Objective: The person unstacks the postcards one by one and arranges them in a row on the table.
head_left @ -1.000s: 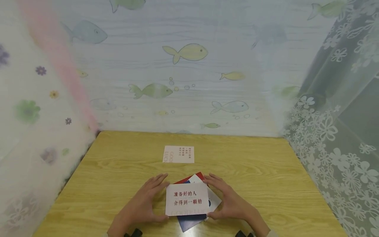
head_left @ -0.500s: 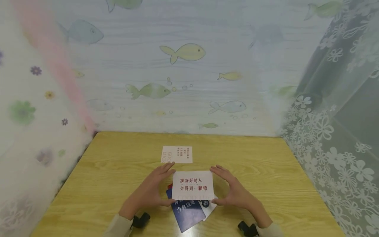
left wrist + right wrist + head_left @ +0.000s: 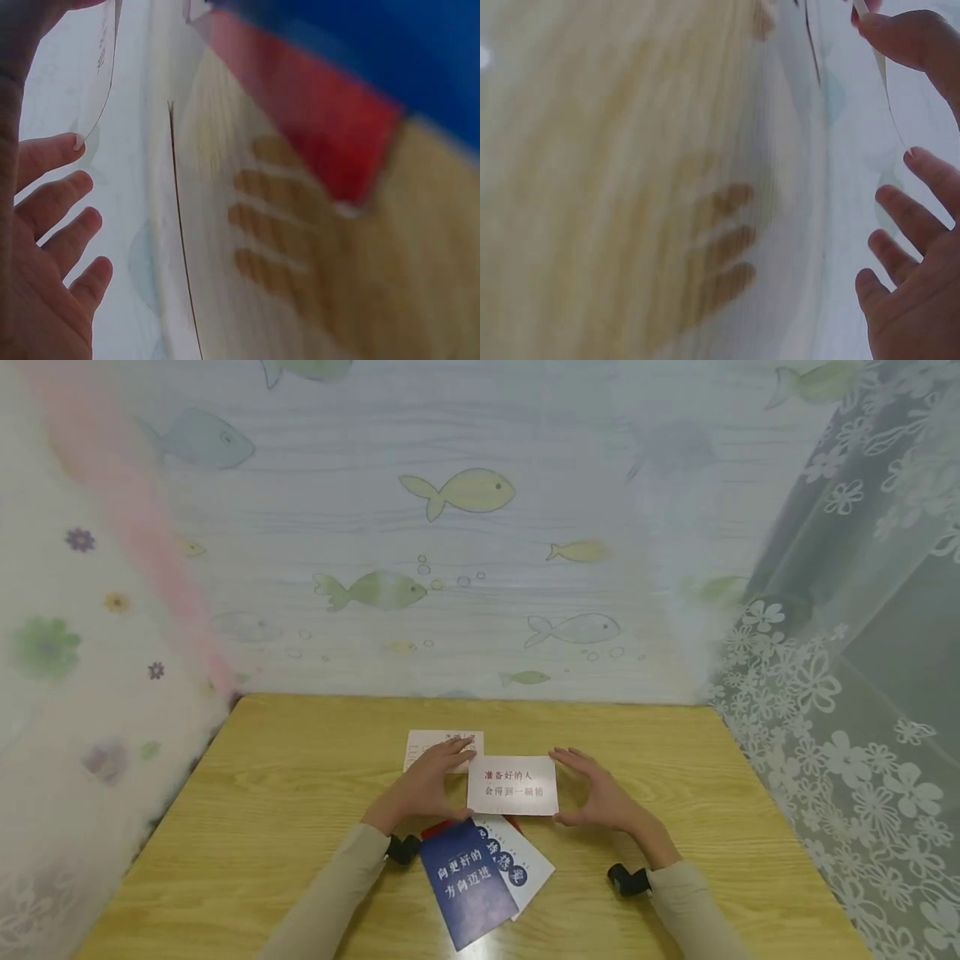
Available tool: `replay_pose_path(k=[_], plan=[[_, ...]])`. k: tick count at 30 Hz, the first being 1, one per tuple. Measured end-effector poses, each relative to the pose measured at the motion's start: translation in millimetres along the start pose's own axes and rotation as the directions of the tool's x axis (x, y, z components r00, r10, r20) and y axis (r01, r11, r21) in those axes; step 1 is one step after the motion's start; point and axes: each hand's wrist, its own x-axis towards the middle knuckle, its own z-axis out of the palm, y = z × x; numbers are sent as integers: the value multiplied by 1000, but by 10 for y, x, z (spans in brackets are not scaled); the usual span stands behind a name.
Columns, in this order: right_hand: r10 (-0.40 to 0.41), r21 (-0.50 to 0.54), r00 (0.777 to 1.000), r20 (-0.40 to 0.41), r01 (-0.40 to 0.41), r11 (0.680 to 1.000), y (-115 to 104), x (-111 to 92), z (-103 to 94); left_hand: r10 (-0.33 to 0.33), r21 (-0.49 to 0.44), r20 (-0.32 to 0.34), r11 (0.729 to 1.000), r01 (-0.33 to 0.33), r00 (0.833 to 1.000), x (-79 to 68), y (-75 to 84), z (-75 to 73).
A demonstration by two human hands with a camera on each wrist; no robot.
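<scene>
Postcard lettered in red Chinese characters is pinched at both ends by left hand and right hand — raised above wooden table, near blue card.

A wood-grain table bears a pale card and some overlapping cards.
</scene>
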Motion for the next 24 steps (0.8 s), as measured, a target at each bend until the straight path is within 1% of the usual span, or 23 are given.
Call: replay_pose_path(k=[4,7,10,14,17,19,21,24], plan=[[37,-30,999,21,-36,999,123,150,-65,-39,-19,54,999,40,998,199,-80,0],[76,-48,996,44,-74,996,200,252,-113,-79,-54,81,995,83,994,324,-129,-10],[111,-51,991,79,-107,993,268,339,-161,-116,-47,108,992,121,987,430,-162,-23],[145,-66,982,117,-138,988,353,430,-223,-107,-47,98,993,112,989,561,-172,-52],[175,-49,975,138,-170,984,416,481,-260,-119,-61,96,990,125,988,632,-182,-53],[188,-34,971,150,-185,982,457,508,-273,-150,-63,107,986,157,983,660,-201,-32],[187,-16,969,158,-187,982,496,532,-275,-174,-75,111,980,183,978,675,-220,-3],[194,-23,964,180,-193,981,551,552,-265,-195,-92,108,974,206,975,682,-257,63]])
